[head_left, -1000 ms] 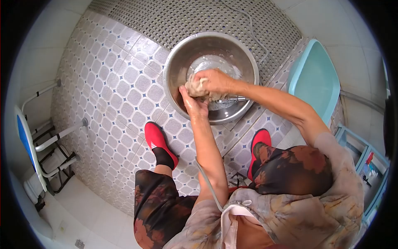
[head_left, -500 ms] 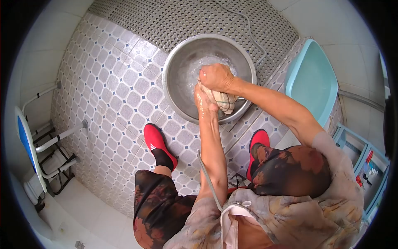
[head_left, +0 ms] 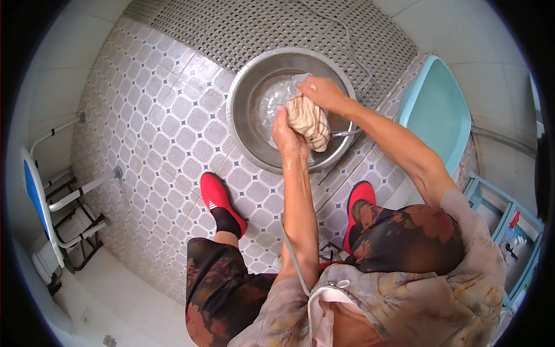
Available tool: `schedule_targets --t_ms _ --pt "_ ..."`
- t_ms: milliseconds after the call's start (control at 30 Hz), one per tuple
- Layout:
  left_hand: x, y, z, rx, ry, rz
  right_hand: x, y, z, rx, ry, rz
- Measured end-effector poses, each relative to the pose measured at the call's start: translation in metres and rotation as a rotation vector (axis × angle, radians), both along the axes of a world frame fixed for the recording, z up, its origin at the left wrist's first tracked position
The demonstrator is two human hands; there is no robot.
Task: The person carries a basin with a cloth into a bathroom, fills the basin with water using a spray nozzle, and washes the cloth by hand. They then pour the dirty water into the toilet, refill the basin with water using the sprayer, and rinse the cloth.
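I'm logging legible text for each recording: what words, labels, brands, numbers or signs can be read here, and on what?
None can be read.
Cloth: dark lines, no lettering visible.
Metal basin: no marking visible.
Left red shoe: white stripes, not letters.
Small items at the blue shelf: too small and blurred to tell.

Head camera: worn on the person's head, the scene being viewed from above.
Facing: aimed forward and steeply down at the tiled floor (head_left: 150,127).
Nearness: the patterned shirt (head_left: 410,301) is caught closest, at the bottom edge; the metal basin (head_left: 243,110) is seen farther off, above centre.
Field: wide, rounded, edged in black; white walls (head_left: 55,87) are bowed.
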State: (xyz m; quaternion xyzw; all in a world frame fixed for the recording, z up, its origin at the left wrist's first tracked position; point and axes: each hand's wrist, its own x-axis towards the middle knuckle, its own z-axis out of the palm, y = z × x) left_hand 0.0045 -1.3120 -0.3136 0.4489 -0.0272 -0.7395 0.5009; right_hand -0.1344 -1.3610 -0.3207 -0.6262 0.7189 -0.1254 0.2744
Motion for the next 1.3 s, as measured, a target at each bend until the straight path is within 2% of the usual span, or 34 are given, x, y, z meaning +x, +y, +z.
schedule_targets --t_ms 67,100,133,167,200,267,333,367,433,533,600,633,700,767,833,900,933,967,1000,1033,1067,1100,1133,1200,1233,1267,1300 --pt "0.009 -0.002 0.008 0.070 0.104 0.062 -0.008 0.000 -0.006 0.262 -0.846 -0.189" --pt "0.014 -0.004 0.011 0.132 0.208 0.128 -0.004 0.004 -0.001 0.260 -0.845 -0.191" --pt "0.019 -0.004 0.006 0.068 0.246 0.106 0.005 0.012 0.008 0.180 -0.834 -0.127" --pt "0.026 -0.003 -0.019 0.014 0.263 0.074 0.015 0.021 0.016 0.104 -0.823 -0.066" --pt "0.037 -0.003 -0.036 0.056 0.241 0.028 0.024 0.030 0.021 0.169 -0.829 -0.043" --pt "0.046 -0.002 -0.041 0.098 0.211 -0.018 0.073 0.050 0.069 0.238 -0.672 -0.059" --pt "0.043 -0.002 -0.027 0.198 0.049 0.112 0.094 0.075 0.078 -0.389 -0.369 0.454" --pt "0.040 -0.002 -0.023 0.199 0.049 0.111 0.098 0.079 0.075 -0.389 -0.369 0.454" --pt "0.032 -0.003 -0.015 0.205 0.055 0.077 0.105 0.083 0.061 -0.377 -0.166 0.612" --pt "0.022 0.001 -0.009 0.222 0.055 0.025 0.082 0.047 0.035 -0.285 -0.060 0.517" --pt "0.014 0.004 -0.007 0.233 0.058 -0.008 0.056 0.018 0.009 -0.134 0.079 0.305" --pt "0.007 0.001 -0.006 0.229 0.069 -0.016 0.049 0.017 0.012 -0.142 0.086 0.316" --pt "0.000 0.002 -0.008 0.209 0.068 0.019 0.041 0.016 0.017 -0.065 0.084 0.142" --pt "0.000 0.010 -0.004 0.159 -0.041 -0.004 0.053 0.030 0.033 -0.086 0.070 0.217" --pt "0.014 0.026 -0.041 0.107 -0.006 0.044 0.073 0.048 0.059 -0.110 0.048 0.288" --pt "0.029 0.033 -0.063 -0.190 0.651 -0.003 0.089 0.056 0.080 -0.089 0.002 0.426" --pt "0.025 0.025 -0.039 -0.190 0.648 -0.004 0.083 0.046 0.069 -0.258 -0.097 0.388" --pt "0.020 0.009 0.008 0.002 0.372 0.043 0.075 0.033 0.058 -0.257 -0.106 0.380" --pt "0.016 -0.006 0.040 0.180 0.097 0.091 0.065 0.014 0.049 -0.241 -0.092 0.238" --pt "0.015 -0.014 0.047 0.177 0.095 0.086 0.058 0.001 0.043 -0.222 -0.074 0.097" --pt "0.018 -0.019 0.051 0.049 0.043 0.082 0.055 -0.006 0.057 -0.331 -0.109 0.071" --pt "0.020 -0.025 0.056 -0.083 -0.003 0.084 0.053 -0.012 0.073 -0.329 -0.106 0.071" --pt "0.022 -0.031 0.067 -0.085 0.002 0.085 0.050 -0.020 0.088 -0.368 -0.201 0.048" --pt "0.030 -0.034 0.086 -0.306 -0.021 0.199 0.047 -0.025 0.113 -0.400 -0.303 0.016" --pt "0.035 -0.035 0.087 -0.303 -0.027 0.199 0.045 -0.026 0.125 -0.393 -0.426 -0.026" --pt "0.039 -0.036 0.089 -0.393 -0.101 0.196 0.042 -0.025 0.131 -0.390 -0.547 -0.069" --pt "0.041 -0.038 0.089 -0.483 -0.173 0.191 0.039 -0.022 0.130 -0.392 -0.547 -0.071"
